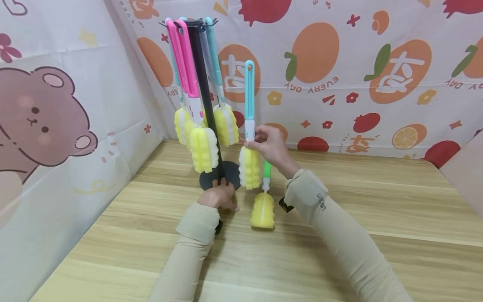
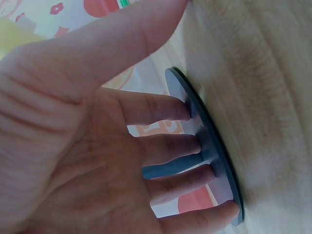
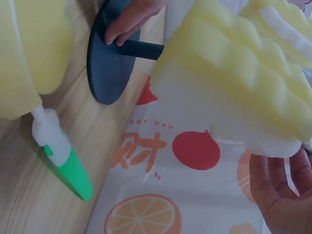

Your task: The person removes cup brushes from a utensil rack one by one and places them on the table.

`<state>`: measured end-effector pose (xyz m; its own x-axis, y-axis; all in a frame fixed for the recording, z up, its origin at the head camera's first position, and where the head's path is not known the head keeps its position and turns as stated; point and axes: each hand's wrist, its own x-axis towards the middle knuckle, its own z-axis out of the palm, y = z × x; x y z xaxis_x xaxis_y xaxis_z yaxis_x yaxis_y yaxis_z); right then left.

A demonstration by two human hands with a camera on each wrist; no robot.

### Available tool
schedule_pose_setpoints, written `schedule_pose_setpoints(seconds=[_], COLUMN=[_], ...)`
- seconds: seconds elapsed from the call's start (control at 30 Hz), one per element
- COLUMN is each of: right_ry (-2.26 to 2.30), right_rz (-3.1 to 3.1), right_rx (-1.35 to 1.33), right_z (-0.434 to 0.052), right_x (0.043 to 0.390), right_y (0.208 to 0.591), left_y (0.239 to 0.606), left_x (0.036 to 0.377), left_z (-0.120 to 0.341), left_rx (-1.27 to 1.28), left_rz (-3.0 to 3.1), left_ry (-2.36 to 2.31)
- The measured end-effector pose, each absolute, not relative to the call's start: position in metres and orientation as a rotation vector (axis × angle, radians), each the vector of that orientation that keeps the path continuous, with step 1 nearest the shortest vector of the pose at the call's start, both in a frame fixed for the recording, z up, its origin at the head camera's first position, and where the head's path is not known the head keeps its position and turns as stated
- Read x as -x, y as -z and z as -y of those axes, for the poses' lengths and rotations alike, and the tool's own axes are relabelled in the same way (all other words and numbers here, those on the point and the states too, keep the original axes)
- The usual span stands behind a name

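Observation:
My right hand (image 1: 272, 144) pinches a sponge bottle brush (image 1: 250, 126) at the white lower part of its light-blue handle. The brush hangs upright, its yellow-and-white sponge head (image 3: 234, 73) below the fingers. With straight, spread fingers my left hand (image 1: 220, 195) presses on the round black base (image 1: 232, 170) of a stand; in the left wrist view the fingertips (image 2: 207, 170) rest on that base. From hooks at the top of the black pole (image 1: 205, 79) hang several brushes, a pink-handled one (image 1: 188, 63) in front and blue-handled ones (image 1: 214, 58) behind.
A green-handled brush (image 1: 263, 209) with a yellow sponge head lies on the wooden table (image 1: 358, 235), just in front of the held brush. Fruit-printed cloth (image 1: 339, 54) hangs along the back, and a bear-printed one (image 1: 45, 113) at the left.

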<state>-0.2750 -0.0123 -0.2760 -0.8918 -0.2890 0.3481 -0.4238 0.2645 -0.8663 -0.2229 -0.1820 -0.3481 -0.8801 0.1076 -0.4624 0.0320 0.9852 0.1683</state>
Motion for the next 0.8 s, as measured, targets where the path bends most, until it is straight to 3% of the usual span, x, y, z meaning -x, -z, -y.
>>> schedule_pose_setpoints(seconds=[0.8], right_ry=[-1.714], right_rz=[2.487], right_rx=[-0.544], right_z=[-0.002], right_x=[0.278], right_y=[0.277], left_y=[0.347], left_x=[0.222], left_z=[0.181], left_rx=[-0.113], left_rz=[-2.646], left_ry=[-0.182])
